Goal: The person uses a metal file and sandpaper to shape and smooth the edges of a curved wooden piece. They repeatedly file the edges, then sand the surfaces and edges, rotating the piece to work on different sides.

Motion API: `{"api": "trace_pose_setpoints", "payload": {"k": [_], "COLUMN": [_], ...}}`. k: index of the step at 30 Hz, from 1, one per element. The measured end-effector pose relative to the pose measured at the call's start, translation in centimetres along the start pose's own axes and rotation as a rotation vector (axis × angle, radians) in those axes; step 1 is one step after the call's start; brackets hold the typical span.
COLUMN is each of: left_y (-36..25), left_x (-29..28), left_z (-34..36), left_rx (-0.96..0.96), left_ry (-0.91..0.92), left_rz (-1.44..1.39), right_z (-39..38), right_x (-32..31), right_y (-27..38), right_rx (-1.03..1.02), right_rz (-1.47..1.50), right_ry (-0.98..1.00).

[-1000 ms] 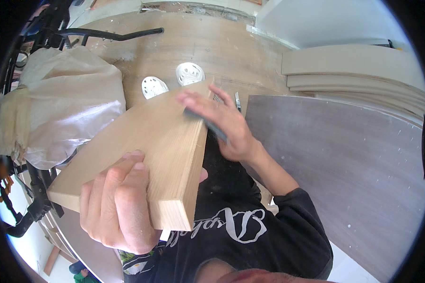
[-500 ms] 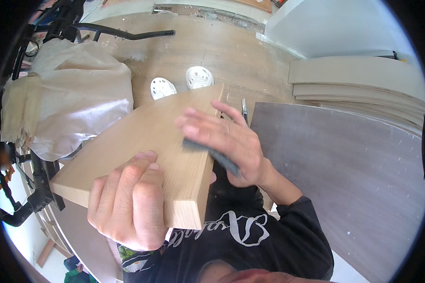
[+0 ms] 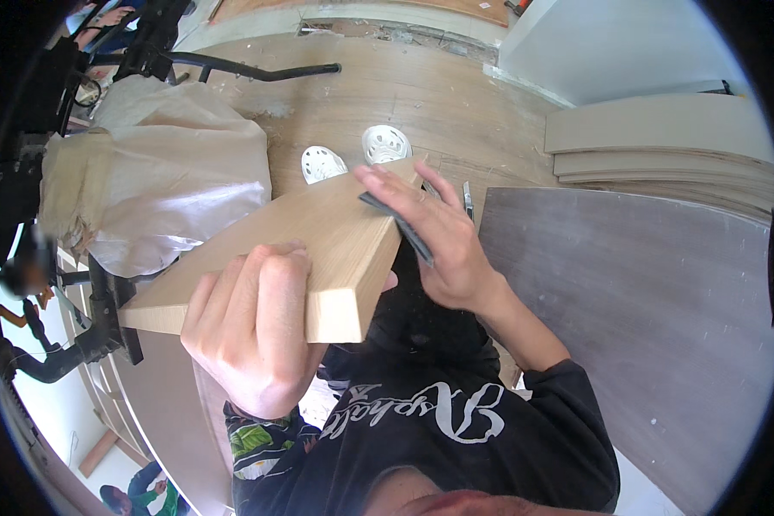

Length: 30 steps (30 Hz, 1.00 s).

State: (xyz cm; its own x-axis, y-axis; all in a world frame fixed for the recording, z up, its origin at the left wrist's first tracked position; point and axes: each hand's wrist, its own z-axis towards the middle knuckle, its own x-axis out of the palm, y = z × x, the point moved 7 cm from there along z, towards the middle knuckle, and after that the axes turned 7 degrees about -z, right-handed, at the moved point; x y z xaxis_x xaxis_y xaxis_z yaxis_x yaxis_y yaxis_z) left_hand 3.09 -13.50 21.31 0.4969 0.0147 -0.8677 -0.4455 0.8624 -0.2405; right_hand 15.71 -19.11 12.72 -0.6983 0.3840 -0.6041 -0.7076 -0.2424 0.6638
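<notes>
Panel of pale wood (image 3: 322, 211) sits before you, its long right edge running away toward the white clogs (image 3: 387, 144), your left grip (image 3: 254, 322) closed around its near end and your right grip (image 3: 436, 225), nearer that edge, holding a dark grey pad (image 3: 409, 236) across it.

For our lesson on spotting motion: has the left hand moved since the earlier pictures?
Yes: the left hand, gripping the pale board, has moved up the view, nearer the upper-left corner of the grey panel.
</notes>
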Motion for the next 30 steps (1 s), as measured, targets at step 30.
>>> {"api": "trace_pose_setpoints", "payload": {"k": [30], "left_y": [0.4], "left_x": [0.5], "left_z": [2.8], "left_rx": [0.038], "left_ry": [0.405], "left_rz": [-0.525], "right_z": [-6.9], "right_x": [5.4], "right_y": [-16.4], "right_rx": [0.291], "right_rz": [0.143], "right_ry": [-0.175]}}
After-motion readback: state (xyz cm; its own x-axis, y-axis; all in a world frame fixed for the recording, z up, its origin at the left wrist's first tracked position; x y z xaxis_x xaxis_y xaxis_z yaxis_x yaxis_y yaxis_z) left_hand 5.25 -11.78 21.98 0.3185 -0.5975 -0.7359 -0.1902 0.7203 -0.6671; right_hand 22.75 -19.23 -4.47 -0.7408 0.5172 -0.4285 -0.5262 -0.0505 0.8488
